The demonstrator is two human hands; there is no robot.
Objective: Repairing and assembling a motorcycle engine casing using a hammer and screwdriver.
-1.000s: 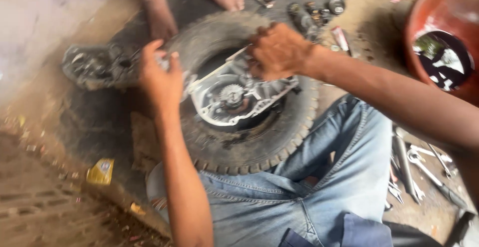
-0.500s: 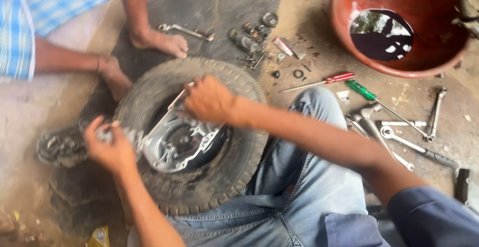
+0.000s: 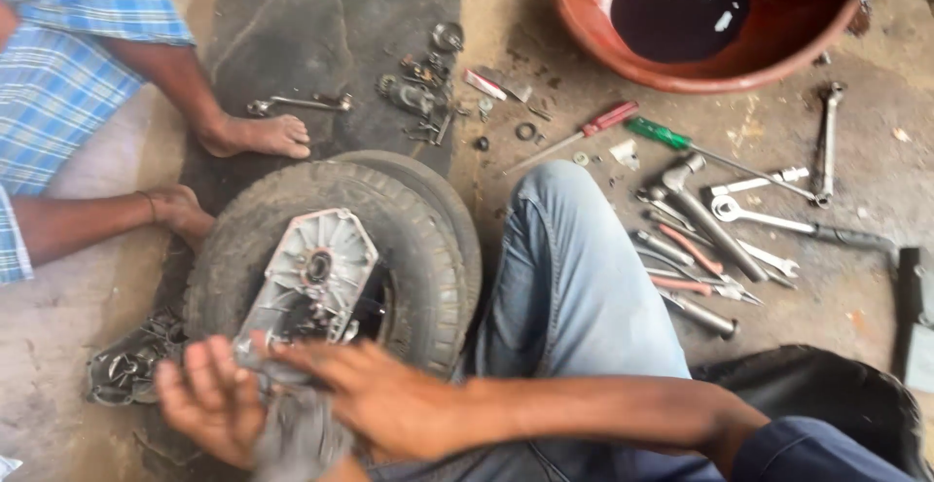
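Grey rag: a grimy cloth (image 3: pixel 297 428) sits bunched between both hands at the near edge of the tyre.
Left hand: the left hand (image 3: pixel 209 409) is palm-up with fingers loosely curled under the cloth; half a second ago it was out at the tyre's left edge, gripping a small part.
Right hand: the right hand (image 3: pixel 375 394) lies flat across the cloth with fingers spread, pressing it; a moment ago it rested on top of the engine cover.
Engine cover: the grey cast metal cover (image 3: pixel 316 273) now lies bare in the well of the tyre (image 3: pixel 423 239), tilted, with no hand on it.
Meaning: the grip looks to have passed from the casting to the cloth, so wiping seems to be the step in hand.
Around: a blue-jeaned knee (image 3: pixel 574 278) is just right of the tyre, spanners and screwdrivers (image 3: pixel 715 219) lie beyond it, and a red basin (image 3: pixel 584 15) of dark oil is at the top.
Other person: a co-worker's foot (image 3: pixel 258 137) rests behind the tyre.
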